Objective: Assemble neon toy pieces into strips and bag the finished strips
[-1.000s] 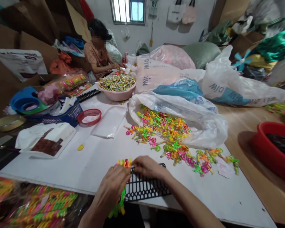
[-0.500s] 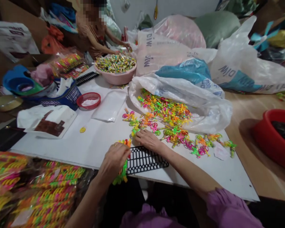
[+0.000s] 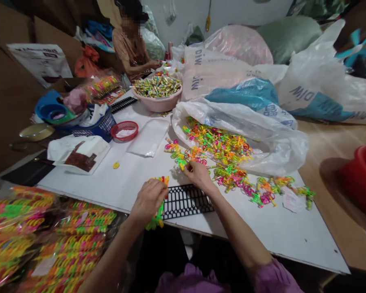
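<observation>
My left hand is closed over the left end of a black slotted plastic rack, where green, yellow and red plastic toys are packed together. The rack's right part has bare slots and lies at the table's front edge. My right hand reaches over the rack with its fingers pinched on a small green-and-yellow plastic toy at the edge of a loose pile. These toys have ring-like, wheel-shaped parts in pink, orange, green and yellow. My fingers partly hide the pinched toy.
An open white sack spills more toys onto the white table. Behind are a pink basin of small wrapped pieces, a red basket and a co-worker. Bagged toys lie at left; a red tub stands right.
My right hand has lifted slightly and turned, its fingers now pinching a toy at the pile's edge. My left hand stays on the rack's end. The view has swung a little left.
</observation>
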Action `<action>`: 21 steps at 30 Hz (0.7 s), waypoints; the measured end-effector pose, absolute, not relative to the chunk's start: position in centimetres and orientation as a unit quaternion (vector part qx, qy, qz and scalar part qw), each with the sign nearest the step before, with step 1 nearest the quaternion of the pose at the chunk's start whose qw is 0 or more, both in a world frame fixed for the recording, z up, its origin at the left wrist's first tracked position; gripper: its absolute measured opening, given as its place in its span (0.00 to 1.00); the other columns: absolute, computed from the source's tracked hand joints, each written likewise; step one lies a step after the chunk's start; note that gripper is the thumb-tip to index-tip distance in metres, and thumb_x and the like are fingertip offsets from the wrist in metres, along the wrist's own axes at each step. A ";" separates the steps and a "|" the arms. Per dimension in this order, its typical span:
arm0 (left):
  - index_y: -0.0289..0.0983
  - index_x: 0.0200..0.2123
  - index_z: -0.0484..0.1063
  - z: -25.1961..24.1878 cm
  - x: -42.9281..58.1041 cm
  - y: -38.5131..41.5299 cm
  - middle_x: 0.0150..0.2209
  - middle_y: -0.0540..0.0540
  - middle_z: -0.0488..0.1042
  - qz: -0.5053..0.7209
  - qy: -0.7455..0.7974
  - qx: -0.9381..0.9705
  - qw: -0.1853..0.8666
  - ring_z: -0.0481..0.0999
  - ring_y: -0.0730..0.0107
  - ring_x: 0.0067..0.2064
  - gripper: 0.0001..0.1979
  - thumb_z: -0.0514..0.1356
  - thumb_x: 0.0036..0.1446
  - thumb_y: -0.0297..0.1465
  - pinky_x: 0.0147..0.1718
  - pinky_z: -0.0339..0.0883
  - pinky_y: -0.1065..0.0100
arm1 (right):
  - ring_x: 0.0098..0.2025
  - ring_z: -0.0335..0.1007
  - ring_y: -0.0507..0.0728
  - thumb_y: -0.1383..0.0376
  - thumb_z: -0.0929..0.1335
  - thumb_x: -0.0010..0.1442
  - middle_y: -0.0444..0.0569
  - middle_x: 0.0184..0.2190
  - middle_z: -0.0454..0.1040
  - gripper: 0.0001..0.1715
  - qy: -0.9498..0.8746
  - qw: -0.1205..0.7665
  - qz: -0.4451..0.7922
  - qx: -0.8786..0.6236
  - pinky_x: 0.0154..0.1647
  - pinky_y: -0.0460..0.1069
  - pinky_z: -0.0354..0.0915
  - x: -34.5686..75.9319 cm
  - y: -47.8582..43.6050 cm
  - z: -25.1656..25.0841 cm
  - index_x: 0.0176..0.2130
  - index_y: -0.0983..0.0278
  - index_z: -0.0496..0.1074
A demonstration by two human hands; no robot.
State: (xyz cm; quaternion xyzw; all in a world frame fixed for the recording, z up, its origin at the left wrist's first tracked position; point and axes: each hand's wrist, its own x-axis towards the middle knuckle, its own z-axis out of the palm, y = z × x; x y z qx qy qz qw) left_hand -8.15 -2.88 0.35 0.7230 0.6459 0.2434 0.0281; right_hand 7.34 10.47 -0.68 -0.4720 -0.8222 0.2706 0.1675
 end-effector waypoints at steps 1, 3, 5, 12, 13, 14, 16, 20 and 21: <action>0.38 0.30 0.65 0.4 -8.5 -2.2 0.30 0.48 0.70 0.241 0.657 0.714 0.018 0.68 0.66 0.36 0.06 0.52 0.59 0.30 0.38 0.61 0.64 | 0.28 0.66 0.51 0.62 0.64 0.55 0.45 0.27 0.71 0.09 -0.811 0.211 0.300 -0.457 0.29 0.44 0.57 7.8 10.5 -0.4 0.33 0.65 0.69; 0.38 0.29 0.65 0.4 -9.1 -0.7 0.29 0.47 0.70 0.232 0.679 0.696 0.001 0.68 0.65 0.35 0.06 0.52 0.58 0.30 0.37 0.61 0.64 | 0.27 0.63 0.50 0.62 0.64 0.54 0.42 0.26 0.70 0.09 -0.790 0.267 0.340 -0.435 0.27 0.43 0.56 8.5 9.8 -0.2 0.35 0.65 0.69; 0.37 0.27 0.65 0.6 -9.3 0.5 0.28 0.47 0.69 0.228 0.691 0.686 -0.006 0.67 0.64 0.35 0.07 0.53 0.57 0.30 0.37 0.61 0.64 | 0.26 0.62 0.50 0.63 0.66 0.52 0.41 0.25 0.69 0.09 -0.781 0.247 0.375 -0.435 0.26 0.43 0.55 8.7 8.4 -0.8 0.34 0.64 0.69; 0.36 0.40 0.69 2.6 -9.2 -2.0 0.38 0.45 0.72 0.310 0.683 0.661 -0.022 0.69 0.65 0.44 0.09 0.52 0.59 0.31 0.46 0.62 0.63 | 0.29 0.68 0.53 0.59 0.65 0.53 0.45 0.29 0.74 0.13 -0.688 0.264 0.531 -0.419 0.31 0.46 0.61 6.7 2.7 -3.2 0.37 0.65 0.70; 0.36 0.41 0.69 2.8 -9.1 -3.0 0.39 0.45 0.73 0.325 0.686 0.651 -0.023 0.69 0.66 0.44 0.10 0.51 0.60 0.31 0.46 0.62 0.63 | 0.29 0.68 0.53 0.59 0.65 0.54 0.45 0.29 0.73 0.12 -0.689 0.262 0.534 -0.415 0.31 0.46 0.61 6.4 2.1 -3.5 0.37 0.64 0.69; 0.36 0.42 0.69 2.8 -9.0 -4.1 0.39 0.44 0.73 0.327 0.689 0.646 -0.016 0.69 0.66 0.43 0.10 0.51 0.60 0.31 0.46 0.63 0.63 | 0.29 0.67 0.53 0.60 0.65 0.54 0.45 0.28 0.73 0.11 -0.698 0.252 0.527 -0.414 0.30 0.45 0.61 6.0 1.7 -3.8 0.36 0.65 0.69; 0.36 0.41 0.70 2.4 -8.5 -6.0 0.38 0.44 0.73 0.309 0.688 0.656 0.007 0.69 0.66 0.43 0.11 0.50 0.60 0.29 0.45 0.64 0.63 | 0.30 0.66 0.53 0.63 0.64 0.54 0.46 0.28 0.72 0.08 -0.738 0.233 0.487 -0.404 0.31 0.45 0.60 5.7 1.0 -4.5 0.34 0.65 0.68; 0.35 0.41 0.70 0.7 -7.2 -7.8 0.39 0.43 0.72 0.318 0.674 0.666 0.014 0.70 0.66 0.44 0.11 0.49 0.60 0.27 0.45 0.66 0.63 | 0.33 0.64 0.54 0.69 0.62 0.53 0.48 0.31 0.69 0.06 -0.817 0.237 0.372 -0.372 0.34 0.46 0.58 6.3 0.5 -5.6 0.33 0.65 0.66; 0.36 0.41 0.70 0.5 -6.9 -7.8 0.38 0.43 0.72 0.326 0.674 0.663 0.008 0.70 0.67 0.44 0.11 0.50 0.60 0.28 0.45 0.66 0.63 | 0.33 0.64 0.54 0.69 0.61 0.53 0.48 0.31 0.68 0.05 -0.827 0.233 0.356 -0.369 0.34 0.46 0.58 6.6 0.4 -5.7 0.33 0.65 0.65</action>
